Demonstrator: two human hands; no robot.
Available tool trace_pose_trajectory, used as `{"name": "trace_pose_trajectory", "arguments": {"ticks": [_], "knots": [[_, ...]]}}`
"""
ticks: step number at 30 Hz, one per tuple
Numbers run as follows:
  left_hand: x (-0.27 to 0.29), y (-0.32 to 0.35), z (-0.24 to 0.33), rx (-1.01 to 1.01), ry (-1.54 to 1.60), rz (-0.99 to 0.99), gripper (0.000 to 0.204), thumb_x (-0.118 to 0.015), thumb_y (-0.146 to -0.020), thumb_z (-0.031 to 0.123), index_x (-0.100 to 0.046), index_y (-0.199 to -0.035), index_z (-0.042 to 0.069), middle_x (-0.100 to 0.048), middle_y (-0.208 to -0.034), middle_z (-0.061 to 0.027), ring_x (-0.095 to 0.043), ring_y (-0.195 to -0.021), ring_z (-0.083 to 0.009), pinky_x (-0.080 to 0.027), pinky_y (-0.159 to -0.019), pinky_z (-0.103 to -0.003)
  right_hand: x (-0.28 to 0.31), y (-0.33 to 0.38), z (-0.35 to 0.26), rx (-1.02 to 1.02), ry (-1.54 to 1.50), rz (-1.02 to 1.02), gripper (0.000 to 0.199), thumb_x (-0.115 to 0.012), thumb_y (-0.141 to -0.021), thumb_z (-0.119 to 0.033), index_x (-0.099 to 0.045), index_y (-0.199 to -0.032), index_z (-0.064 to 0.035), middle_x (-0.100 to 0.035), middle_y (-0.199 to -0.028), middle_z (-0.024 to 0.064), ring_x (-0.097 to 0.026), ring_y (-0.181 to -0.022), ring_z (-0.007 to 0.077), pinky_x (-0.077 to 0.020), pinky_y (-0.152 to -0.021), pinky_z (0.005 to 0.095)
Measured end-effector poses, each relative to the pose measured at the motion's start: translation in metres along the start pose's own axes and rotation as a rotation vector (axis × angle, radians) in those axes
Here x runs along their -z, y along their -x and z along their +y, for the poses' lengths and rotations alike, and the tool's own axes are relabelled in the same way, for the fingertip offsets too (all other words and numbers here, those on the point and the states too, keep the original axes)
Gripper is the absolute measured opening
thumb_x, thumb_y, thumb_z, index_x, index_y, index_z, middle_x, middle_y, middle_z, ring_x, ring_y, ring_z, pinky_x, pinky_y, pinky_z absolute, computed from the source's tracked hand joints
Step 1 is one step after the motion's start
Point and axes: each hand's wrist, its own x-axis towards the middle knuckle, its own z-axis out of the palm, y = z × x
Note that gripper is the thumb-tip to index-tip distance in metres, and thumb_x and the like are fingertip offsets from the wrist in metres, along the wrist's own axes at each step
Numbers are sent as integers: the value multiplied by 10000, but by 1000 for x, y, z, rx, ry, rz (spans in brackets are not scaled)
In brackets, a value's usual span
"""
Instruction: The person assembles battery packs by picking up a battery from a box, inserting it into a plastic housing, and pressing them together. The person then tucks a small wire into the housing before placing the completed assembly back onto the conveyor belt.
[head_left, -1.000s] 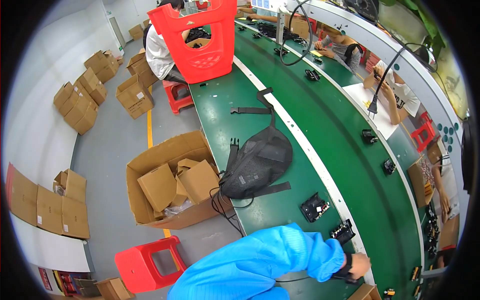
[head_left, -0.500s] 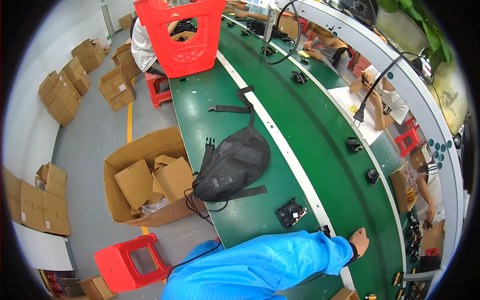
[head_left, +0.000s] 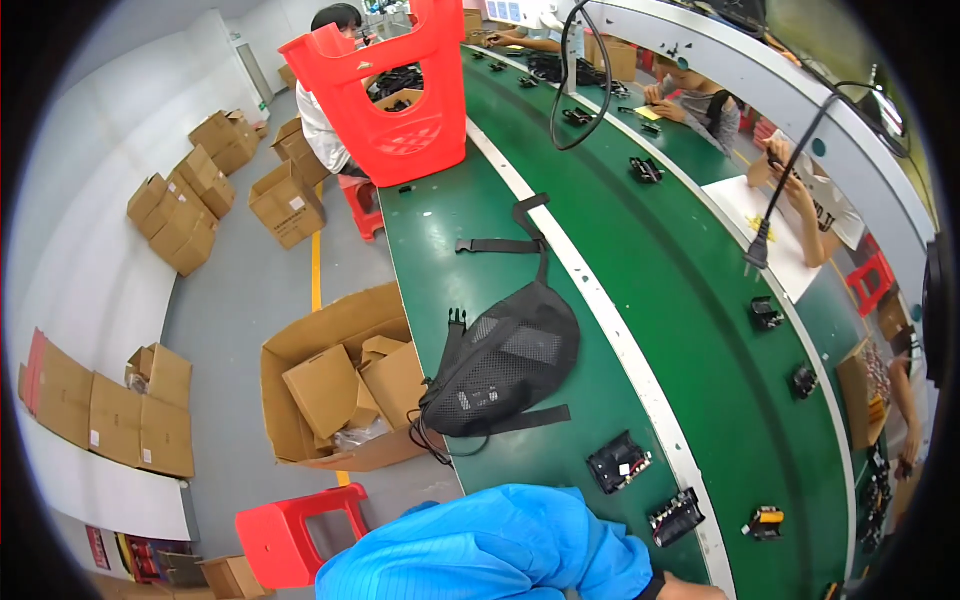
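The left hand (head_left: 692, 589) reaches in at the near edge, its blue sleeve (head_left: 490, 545) coming from the left and a black band (head_left: 652, 585) at the wrist. The lower edge cuts off the fingers, so I cannot tell whether they grasp anything; the right hand is out of view.

The nearest thing beyond the left hand is an open black plastic housing (head_left: 677, 517), lying apart from it at the white rail (head_left: 600, 292). A second black housing (head_left: 618, 463) with small parts along its edge lies farther off to the left, on the green worktop (head_left: 430, 230). Right of the rail, on the green belt (head_left: 690, 330), sits a black piece with an orange block (head_left: 768, 517).

Farther along the worktop lies a black mesh bag (head_left: 510, 360), its straps spread, and beyond it stands a red plastic stool (head_left: 410, 150). On the floor to the left, an open cardboard box (head_left: 340, 322) holds smaller cartons (head_left: 320, 388).
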Motion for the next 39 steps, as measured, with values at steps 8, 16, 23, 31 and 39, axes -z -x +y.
{"name": "trace_pose_trajectory", "arguments": {"ticks": [8,16,23,31,39], "knots": [[-34,7,-76,122,256,656,430,-519,-1011,454,-703,-978,67,-712,-1007,-102,-652,-920,-159,-496,-770,-300,-66,-24,111,141,-242,-155,310,-519,-1023,-238,-648,-1074,39,-655,-926,152,-589,-823,248,-485,-752,373],[-37,11,-91,63,-7,703,251,-580,-956,334,-667,-1004,103,-687,-936,-165,-660,-836,-260,-500,-691,-374,-86,-32,139,253,-498,-240,313,-504,-1030,-241,-612,-1145,29,-640,-1000,159,-591,-876,254,-485,-790,377],[-34,-9,-86,-10,-175,684,234,-574,-944,226,-614,-1150,123,-647,-963,-235,-641,-801,-338,-491,-654,-437,-99,-67,145,429,-761,-386,327,-491,-1035,-243,-580,-1207,20,-626,-1064,165,-592,-922,259,-484,-824,381],[-43,-49,-152,67,-369,927,254,-598,-892,219,-649,-1099,82,-675,-865,-186,-653,-761,-346,-508,-647,-444,-98,-92,143,631,-1039,-483,356,-476,-1041,-246,-544,-1279,11,-610,-1137,172,-594,-975,265,-484,-863,385],[-4,-19,-94,64,-463,795,243,-611,-874,222,-663,-1052,66,-676,-851,-182,-653,-749,-349,-511,-644,-444,-90,-92,147,787,-1329,-490,395,-460,-1048,-249,-507,-1350,1,-595,-1211,179,-595,-1028,270,-484,-902,390]]}}
